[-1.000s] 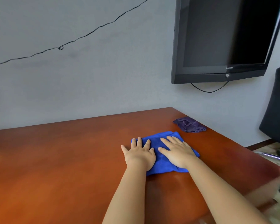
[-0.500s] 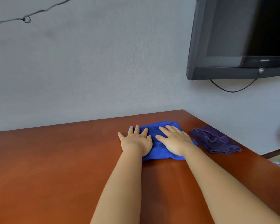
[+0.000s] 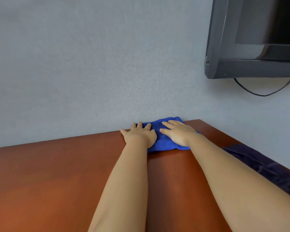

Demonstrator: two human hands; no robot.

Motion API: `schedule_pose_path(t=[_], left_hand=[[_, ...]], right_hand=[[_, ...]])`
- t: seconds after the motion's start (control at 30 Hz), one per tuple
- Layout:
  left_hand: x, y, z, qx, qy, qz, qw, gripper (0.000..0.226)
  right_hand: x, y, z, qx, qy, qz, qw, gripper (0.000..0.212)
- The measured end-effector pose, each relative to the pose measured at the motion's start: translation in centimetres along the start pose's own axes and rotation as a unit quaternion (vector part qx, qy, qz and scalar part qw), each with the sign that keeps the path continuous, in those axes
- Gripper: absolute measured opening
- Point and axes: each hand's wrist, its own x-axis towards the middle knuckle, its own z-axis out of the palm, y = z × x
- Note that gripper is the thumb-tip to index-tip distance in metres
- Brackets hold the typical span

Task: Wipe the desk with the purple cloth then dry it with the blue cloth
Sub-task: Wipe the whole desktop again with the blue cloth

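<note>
While both palms lie flat, fingers straight, left hand (image 3: 139, 135) and right hand (image 3: 179, 133) press the blue cloth (image 3: 162, 142) against the desk (image 3: 57, 173) at the wall edge (purple cloth (image 3: 266, 169) lies crumpled near the right forearm).

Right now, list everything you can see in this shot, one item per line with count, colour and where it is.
desk: one, reddish-brown wood, fills the lower frame, far edge against the wall
blue cloth: one, bright blue, flat at the desk's far edge by the wall
purple cloth: one, dark purple, bunched near the desk's right edge
wall: one, grey, behind the desk
television: one, black, mounted upper right
cable: one, black, hanging under the television
left hand: one, flat on the blue cloth
right hand: one, flat on the blue cloth
</note>
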Motion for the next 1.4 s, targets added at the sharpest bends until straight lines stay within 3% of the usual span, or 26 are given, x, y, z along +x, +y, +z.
schedule_pose_path(t=[0.17, 0.33, 0.47, 0.6, 0.73, 1.1, 1.4], left_hand=[[0.4, 0.3, 0.0, 0.012, 0.008, -0.003, 1.0, 0.052], [-3.4, 1.9, -0.2, 0.078, 0.122, 0.103, 0.984, 0.041], [-6.3, 1.8, 0.5, 0.015, 0.061, 0.098, 0.993, 0.046], [-8.2, 1.6, 0.5, -0.001, -0.013, 0.086, 0.996, 0.055], [-7.5, 2.1, 0.3, 0.012, -0.014, 0.086, 0.996, 0.055], [2.1, 7.2, 1.3, 0.04, 0.016, 0.098, 0.994, 0.054], [-0.3, 8.2, 1.0, 0.021, -0.016, 0.129, 0.991, 0.054]], right_hand=[[0.4, 0.4, 0.0, -0.015, -0.002, -0.011, 1.0, 0.056], [-2.3, 0.0, -0.2, -0.118, 0.006, 0.001, 0.993, 0.054], [-5.5, -1.1, -0.5, -0.181, 0.049, -0.001, 0.982, 0.046], [-7.7, -0.6, -0.8, -0.14, -0.017, 0.007, 0.99, 0.054], [-6.7, -0.1, -0.8, -0.082, -0.067, 0.028, 0.994, 0.058], [0.8, 6.0, -2.0, -0.028, -0.039, 0.072, 0.996, 0.057], [-3.0, 6.5, -2.9, -0.025, -0.059, 0.104, 0.992, 0.059]])
